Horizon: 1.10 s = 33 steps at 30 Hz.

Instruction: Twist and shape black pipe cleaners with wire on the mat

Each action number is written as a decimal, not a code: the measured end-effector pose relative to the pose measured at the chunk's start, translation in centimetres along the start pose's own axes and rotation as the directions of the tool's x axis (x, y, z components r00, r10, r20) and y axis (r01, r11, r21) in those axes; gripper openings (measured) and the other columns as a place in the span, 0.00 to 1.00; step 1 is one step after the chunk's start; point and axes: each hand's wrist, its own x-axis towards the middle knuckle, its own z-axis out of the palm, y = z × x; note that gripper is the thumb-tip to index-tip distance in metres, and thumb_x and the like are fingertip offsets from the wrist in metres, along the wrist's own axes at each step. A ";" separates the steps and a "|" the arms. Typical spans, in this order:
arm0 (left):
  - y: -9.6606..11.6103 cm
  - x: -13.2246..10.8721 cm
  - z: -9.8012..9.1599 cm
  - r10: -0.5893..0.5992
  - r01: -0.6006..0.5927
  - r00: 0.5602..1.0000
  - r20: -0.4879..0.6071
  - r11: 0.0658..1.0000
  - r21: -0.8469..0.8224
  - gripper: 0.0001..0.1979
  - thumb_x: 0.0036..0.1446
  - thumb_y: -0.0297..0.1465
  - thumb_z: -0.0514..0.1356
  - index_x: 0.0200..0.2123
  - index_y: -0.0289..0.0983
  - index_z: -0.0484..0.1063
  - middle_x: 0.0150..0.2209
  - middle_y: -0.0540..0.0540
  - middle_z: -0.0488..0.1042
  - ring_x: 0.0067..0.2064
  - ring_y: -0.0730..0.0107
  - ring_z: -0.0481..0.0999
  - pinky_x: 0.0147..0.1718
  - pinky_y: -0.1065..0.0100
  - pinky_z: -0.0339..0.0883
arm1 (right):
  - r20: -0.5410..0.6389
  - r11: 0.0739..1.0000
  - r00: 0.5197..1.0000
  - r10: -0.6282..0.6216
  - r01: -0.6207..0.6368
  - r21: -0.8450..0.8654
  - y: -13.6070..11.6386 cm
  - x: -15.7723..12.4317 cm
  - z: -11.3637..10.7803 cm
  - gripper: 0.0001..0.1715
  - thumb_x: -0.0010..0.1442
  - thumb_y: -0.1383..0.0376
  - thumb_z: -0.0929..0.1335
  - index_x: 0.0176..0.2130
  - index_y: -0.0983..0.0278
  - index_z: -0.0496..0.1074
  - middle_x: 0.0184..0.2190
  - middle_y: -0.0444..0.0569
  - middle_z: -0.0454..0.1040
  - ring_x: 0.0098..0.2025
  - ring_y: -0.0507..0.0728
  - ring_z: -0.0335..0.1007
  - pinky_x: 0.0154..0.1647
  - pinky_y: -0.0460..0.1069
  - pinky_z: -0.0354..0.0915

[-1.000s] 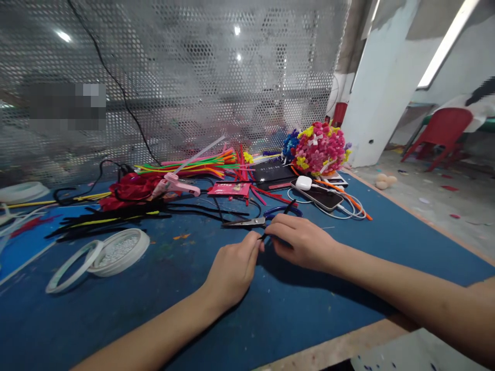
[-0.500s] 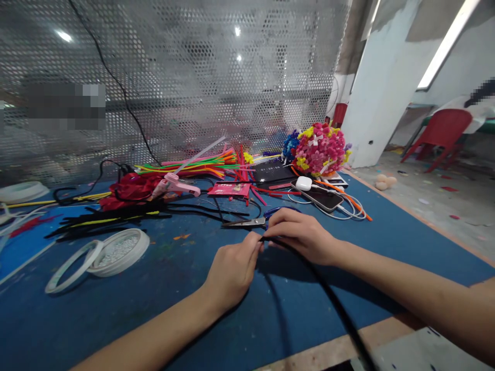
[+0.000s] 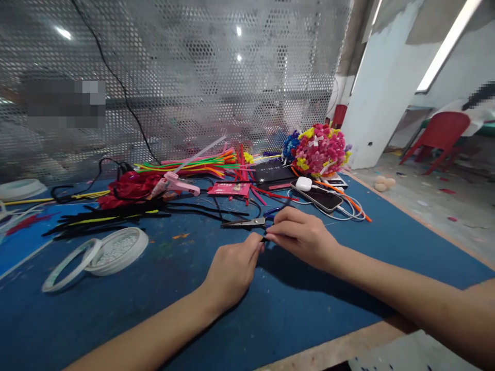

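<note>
Above the blue table mat, my left hand (image 3: 233, 265) is closed, thumb and fingers pinching a thin black pipe cleaner (image 3: 264, 239). My right hand (image 3: 306, 238) meets it from the right, its fingertips closed on the same piece. Only a short dark length shows between the two hands; the fingers cover the rest. Just behind them lie scissors (image 3: 250, 222) with blue handles, blades pointing left, partly hidden by my right hand. To the left is a bundle of black pipe cleaners (image 3: 104, 219) with a yellow one among them.
A white round container of small beads (image 3: 119, 253) has a ring (image 3: 69, 268) leaning on it. Behind are a pink glue gun (image 3: 180, 184), coloured pipe cleaners (image 3: 201, 164), a phone (image 3: 320, 198) with a white cable, and a pink flower ball (image 3: 323, 149). A perforated metal panel (image 3: 216, 77) stands behind.
The black pipe cleaner's long tail, which ran from my hands toward the lower right, has left that spot. Both hands stay almost in place, still pinching.
</note>
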 end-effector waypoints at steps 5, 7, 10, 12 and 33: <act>0.1 0.0 -0.2 -0.041 0.042 0.999 0.011 0.998 -0.053 0.14 0.64 0.30 0.39 0.34 0.39 0.62 0.24 0.51 0.74 0.23 0.69 0.75 0.23 0.71 0.58 | 0.223 0.994 0.973 -0.067 0.084 -0.067 0.6 0.0 -0.3 0.10 0.56 0.74 0.62 0.38 0.67 0.69 0.36 0.52 0.68 0.36 0.54 0.67 0.33 0.46 0.65; 0.1 0.0 -0.2 -0.018 0.019 1.000 0.015 0.998 -0.058 0.14 0.64 0.31 0.40 0.34 0.39 0.62 0.24 0.51 0.74 0.23 0.69 0.74 0.23 0.71 0.58 | 0.241 0.982 0.966 -0.097 0.132 -0.137 0.8 0.1 -0.4 0.13 0.56 0.76 0.59 0.36 0.66 0.69 0.35 0.51 0.68 0.33 0.53 0.67 0.29 0.45 0.64; 0.0 0.0 -0.2 -0.003 0.003 1.000 -0.004 0.998 -0.062 0.14 0.65 0.31 0.40 0.33 0.39 0.62 0.23 0.51 0.73 0.23 0.69 0.74 0.23 0.71 0.58 | 0.229 0.955 0.956 -0.183 0.228 -0.191 1.2 0.0 -0.6 0.13 0.61 0.74 0.58 0.37 0.65 0.69 0.35 0.51 0.69 0.31 0.51 0.67 0.27 0.44 0.63; 0.0 0.0 -0.2 -0.013 0.011 1.000 -0.029 0.997 -0.074 0.14 0.65 0.31 0.40 0.33 0.39 0.62 0.23 0.52 0.73 0.23 0.69 0.74 0.23 0.71 0.58 | 0.182 0.952 0.953 -0.241 0.269 -0.149 1.2 0.0 -0.6 0.11 0.63 0.71 0.59 0.40 0.65 0.69 0.37 0.51 0.70 0.34 0.51 0.67 0.30 0.44 0.64; -0.1 0.1 -0.5 -0.121 0.117 0.992 -0.018 0.979 -0.166 0.13 0.63 0.31 0.41 0.32 0.39 0.63 0.21 0.53 0.68 0.22 0.71 0.71 0.23 0.73 0.57 | 0.132 0.995 0.991 -0.020 0.006 0.103 0.4 0.3 -0.6 0.05 0.57 0.69 0.64 0.35 0.66 0.69 0.35 0.52 0.67 0.36 0.53 0.65 0.36 0.47 0.65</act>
